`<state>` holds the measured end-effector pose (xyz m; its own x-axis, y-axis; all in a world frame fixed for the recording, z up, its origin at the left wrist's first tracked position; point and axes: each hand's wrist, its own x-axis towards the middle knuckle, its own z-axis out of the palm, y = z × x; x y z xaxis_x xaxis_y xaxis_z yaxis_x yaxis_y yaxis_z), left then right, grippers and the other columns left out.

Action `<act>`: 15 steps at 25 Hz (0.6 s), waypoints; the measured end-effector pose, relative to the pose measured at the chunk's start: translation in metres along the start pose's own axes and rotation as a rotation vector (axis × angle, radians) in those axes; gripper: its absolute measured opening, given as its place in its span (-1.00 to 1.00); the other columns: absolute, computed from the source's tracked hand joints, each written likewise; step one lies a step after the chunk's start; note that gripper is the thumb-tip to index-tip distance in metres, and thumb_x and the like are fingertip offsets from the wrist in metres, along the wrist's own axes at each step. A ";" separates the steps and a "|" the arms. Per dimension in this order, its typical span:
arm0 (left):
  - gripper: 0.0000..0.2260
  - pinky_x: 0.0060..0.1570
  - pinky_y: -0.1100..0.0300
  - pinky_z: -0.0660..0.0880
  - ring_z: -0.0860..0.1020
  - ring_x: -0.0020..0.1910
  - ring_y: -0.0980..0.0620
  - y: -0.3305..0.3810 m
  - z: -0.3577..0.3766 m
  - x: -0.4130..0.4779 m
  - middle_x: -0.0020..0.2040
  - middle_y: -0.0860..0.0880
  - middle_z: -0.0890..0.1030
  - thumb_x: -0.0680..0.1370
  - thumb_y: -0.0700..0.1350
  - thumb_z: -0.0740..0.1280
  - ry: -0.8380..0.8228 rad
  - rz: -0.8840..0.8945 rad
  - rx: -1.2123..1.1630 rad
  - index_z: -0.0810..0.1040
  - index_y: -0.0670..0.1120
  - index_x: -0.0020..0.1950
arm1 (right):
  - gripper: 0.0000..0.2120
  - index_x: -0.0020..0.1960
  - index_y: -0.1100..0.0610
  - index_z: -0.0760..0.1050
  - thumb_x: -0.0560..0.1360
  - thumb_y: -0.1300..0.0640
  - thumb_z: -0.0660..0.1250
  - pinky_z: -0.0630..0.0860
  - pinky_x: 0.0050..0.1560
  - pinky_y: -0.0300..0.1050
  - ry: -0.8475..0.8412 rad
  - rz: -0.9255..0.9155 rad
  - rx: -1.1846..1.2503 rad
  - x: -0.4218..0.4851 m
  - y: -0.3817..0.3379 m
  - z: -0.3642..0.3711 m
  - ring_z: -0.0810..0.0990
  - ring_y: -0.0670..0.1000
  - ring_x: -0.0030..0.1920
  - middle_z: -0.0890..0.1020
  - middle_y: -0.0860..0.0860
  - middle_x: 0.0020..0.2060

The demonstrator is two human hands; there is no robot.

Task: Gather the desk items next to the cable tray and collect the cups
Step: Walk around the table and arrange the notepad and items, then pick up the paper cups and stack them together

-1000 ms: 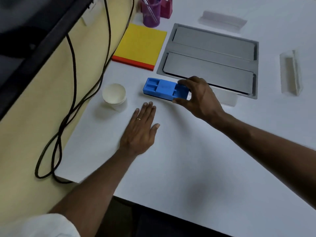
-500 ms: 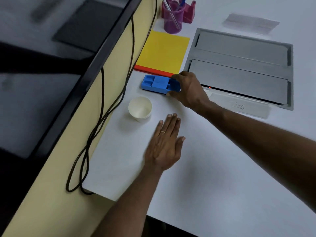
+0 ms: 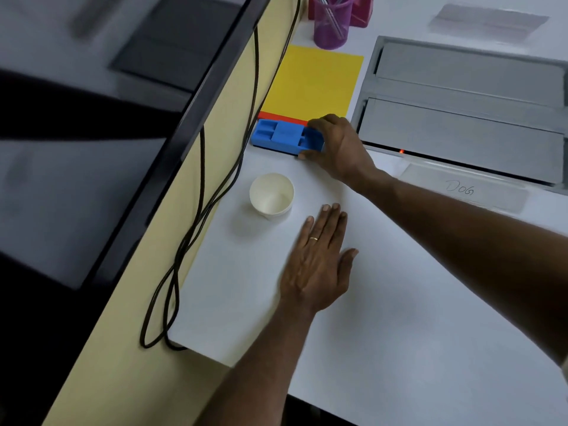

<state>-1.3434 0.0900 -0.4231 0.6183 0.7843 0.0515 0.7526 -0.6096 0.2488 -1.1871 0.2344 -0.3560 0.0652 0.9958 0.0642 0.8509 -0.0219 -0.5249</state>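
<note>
Two bare hands work over a white desk [image 3: 399,318] that fills most of the view, its left edge meeting a pale yellow strip along which a black cable [image 3: 196,210] loops down. Set into the desk at the upper right is the grey metal cable tray [image 3: 467,118], its two long flaps lying closed and a small red light glowing at its near edge. Just left of the tray lies a yellow pad [image 3: 313,81] with an orange-red edge facing the person. Beyond the pad, at the top of the view, stands a purple mesh pen holder [image 3: 330,26], with a pink item just beside it. The right hand [image 3: 338,146] reaches across from the right and is clamped on the right end of a blue plastic block [image 3: 285,138], thumb on the near side and fingers over the far side; the block rests on the desk touching the pad's orange-red edge. The left hand [image 3: 319,259] lies flat on the desk with its palm down, fingers straight and close together, a ring on one finger, holding nothing. A white paper cup [image 3: 272,195] stands upright and empty near the left hand's fingertips, apart from both hands and from the blue block.
</note>
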 end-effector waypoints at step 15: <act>-0.38 0.63 0.05 -0.07 -0.05 0.67 0.05 0.000 0.001 0.001 0.68 -0.01 0.05 0.70 0.25 -0.04 -0.014 -0.015 -0.012 0.03 -0.05 0.67 | -0.41 0.50 0.19 0.31 0.55 0.07 0.40 0.28 0.50 0.01 -0.006 -0.075 -0.023 -0.022 0.001 -0.012 0.28 0.14 0.49 0.35 0.14 0.49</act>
<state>-1.3428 0.0913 -0.4236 0.6099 0.7917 0.0342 0.7592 -0.5962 0.2611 -1.1813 0.2118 -0.3481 -0.0019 0.9952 0.0974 0.8649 0.0505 -0.4994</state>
